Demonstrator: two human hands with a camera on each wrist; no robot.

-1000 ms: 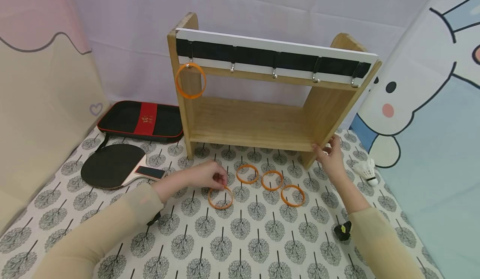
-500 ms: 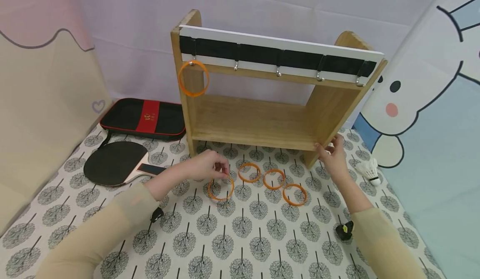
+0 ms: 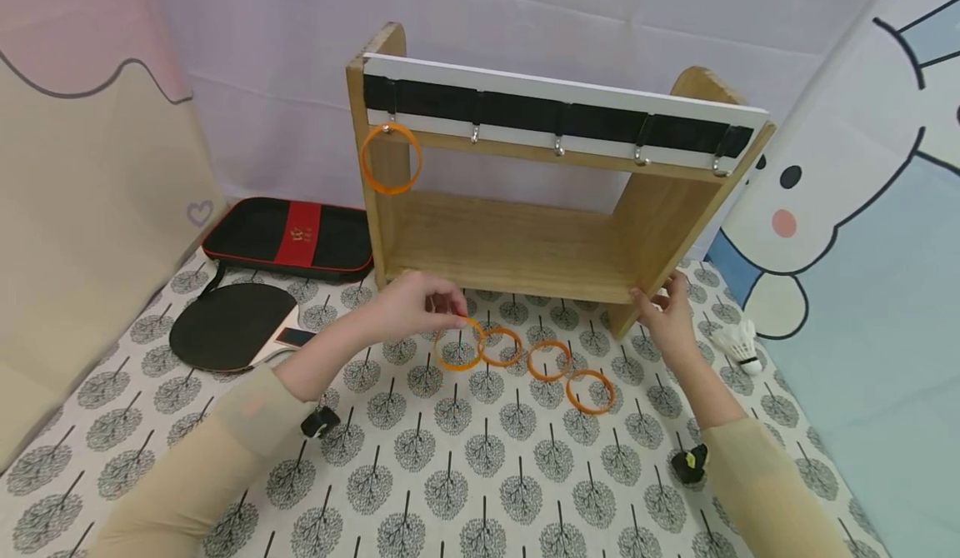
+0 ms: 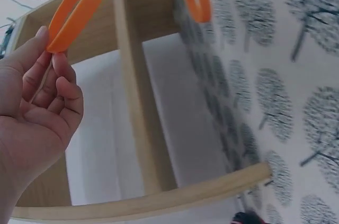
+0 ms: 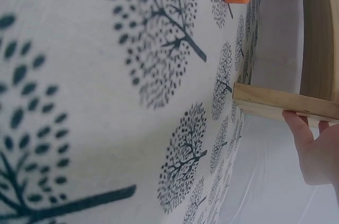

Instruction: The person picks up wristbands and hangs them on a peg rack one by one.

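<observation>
My left hand [image 3: 420,306] pinches an orange ring [image 3: 460,344] between thumb and fingertips; the ring hangs upright above the cloth. In the left wrist view this orange ring [image 4: 79,9] stands out from the fingertips, with the wooden shelf [image 4: 135,91] behind it. My right hand [image 3: 666,315] grips the lower right side panel of the wooden shelf [image 3: 517,246], thumb at its front edge. The right wrist view shows the right hand [image 5: 320,152] at that panel's edge. A second orange ring [image 3: 415,156] hangs on the leftmost metal hook [image 3: 387,127] of the shelf's front strip.
Three more orange rings lie on the tree-print cloth: left [image 3: 501,347], middle [image 3: 549,361] and right [image 3: 590,391]. Several other hooks line the strip. A table tennis bat [image 3: 232,326] and black-red case [image 3: 288,237] lie left; a shuttlecock [image 3: 738,346] lies right.
My left hand has lifted the orange ring off the cloth and carried it up and slightly right, toward the shelf. The right hand stays on the side panel.
</observation>
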